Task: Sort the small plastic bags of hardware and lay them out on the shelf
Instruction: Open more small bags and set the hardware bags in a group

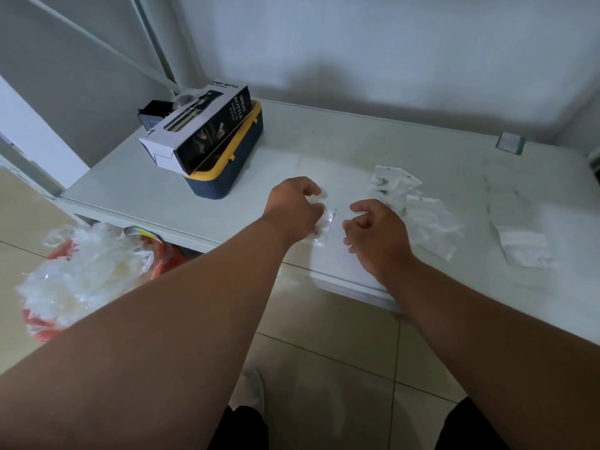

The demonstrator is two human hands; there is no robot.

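A small clear plastic bag [326, 227] with hardware lies flat on the white shelf [227, 177] near its front edge. My left hand [293, 211] rests over the bag's left side, fingers curled and pinching it. My right hand [375, 233] hovers just right of the bag with loosely curled fingers, holding nothing. A loose pile of several more small bags [406, 203] lies behind and to the right of my right hand. Another bag [524, 246] lies apart at the far right.
A black and white spray bottle box [198, 128] lies on a blue and yellow case [233, 164] at the shelf's left. A small green-edged packet [510, 142] sits at the back right. On the tiled floor stands a red sack of plastic bags [84, 271].
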